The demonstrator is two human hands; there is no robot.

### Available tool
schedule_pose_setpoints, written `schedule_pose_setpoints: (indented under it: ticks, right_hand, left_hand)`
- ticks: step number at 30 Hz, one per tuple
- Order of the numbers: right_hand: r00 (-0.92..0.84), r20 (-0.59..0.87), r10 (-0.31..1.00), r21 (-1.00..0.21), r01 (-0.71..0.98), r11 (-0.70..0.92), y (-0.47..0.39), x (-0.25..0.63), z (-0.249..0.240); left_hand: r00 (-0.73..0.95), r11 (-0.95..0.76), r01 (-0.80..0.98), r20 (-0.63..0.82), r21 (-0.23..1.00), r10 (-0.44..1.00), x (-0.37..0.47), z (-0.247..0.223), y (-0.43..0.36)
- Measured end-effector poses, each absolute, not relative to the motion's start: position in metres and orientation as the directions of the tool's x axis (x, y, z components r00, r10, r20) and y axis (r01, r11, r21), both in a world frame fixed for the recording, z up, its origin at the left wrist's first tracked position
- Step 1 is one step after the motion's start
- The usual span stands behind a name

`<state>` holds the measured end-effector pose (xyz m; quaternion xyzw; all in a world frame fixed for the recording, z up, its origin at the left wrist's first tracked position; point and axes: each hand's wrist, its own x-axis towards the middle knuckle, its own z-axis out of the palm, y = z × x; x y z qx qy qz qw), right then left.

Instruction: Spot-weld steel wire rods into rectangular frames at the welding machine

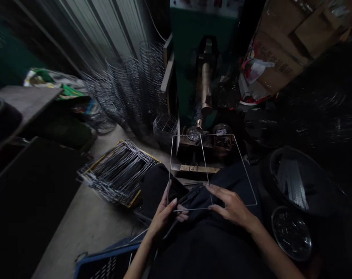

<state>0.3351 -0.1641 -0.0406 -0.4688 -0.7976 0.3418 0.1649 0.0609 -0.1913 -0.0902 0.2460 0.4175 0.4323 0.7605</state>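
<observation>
Evidently the work in hand is lining up a thin wire frame point(245, 169), which reaches from the person's lap to just below the tip point(199, 123) of a copper-coloured machine arm point(205, 83). I can't tell from here whether tip and wire touch. The left hand point(164, 217) has a narrow grip at the frame's near left corner, thumb over the wire; the right hand point(232, 203) holds it lightly, thumb and forefinger near the close end of the middle wire point(204, 159).

To my eye, the next move calls for steadiness: both hands level, the middle wire's far end lined up with the tip.

Two small dishes, a left one point(192, 133) and a right one point(221, 130), sit close under the far edge and could catch it. A stack of wire frames point(120, 170) lies on the floor to the left, near the knee, and a blue crate point(103, 259) is beside the left forearm; both limit a swing that way. On the right, a black basin point(271, 190) bearing thin rods point(292, 182) crowds the leg.
</observation>
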Motion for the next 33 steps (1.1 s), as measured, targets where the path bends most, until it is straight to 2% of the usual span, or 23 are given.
schedule_pose_setpoints:
  ticks: [14, 26, 33]
  right_hand:
    - [-0.53, -0.014, 0.848, -0.642, 0.655, 0.399, -0.185, 0.336, -0.035]
    - [-0.552, 0.043, 0.833, -0.657, 0.612, 0.44, -0.19, 0.337, -0.027]
    - [-0.552, 0.021, 0.833, -0.664, 0.615, 0.425, -0.186, 0.337, -0.029]
  left_hand:
    - [0.214, 0.467, -0.489, -0.418, 0.737, 0.883, 0.063, -0.07, -0.207]
    - [0.199, 0.455, -0.49, -0.413, 0.744, 0.889, 0.063, -0.062, -0.216]
    - [0.189, 0.452, -0.525, -0.419, 0.721, 0.888, 0.064, -0.062, -0.212]
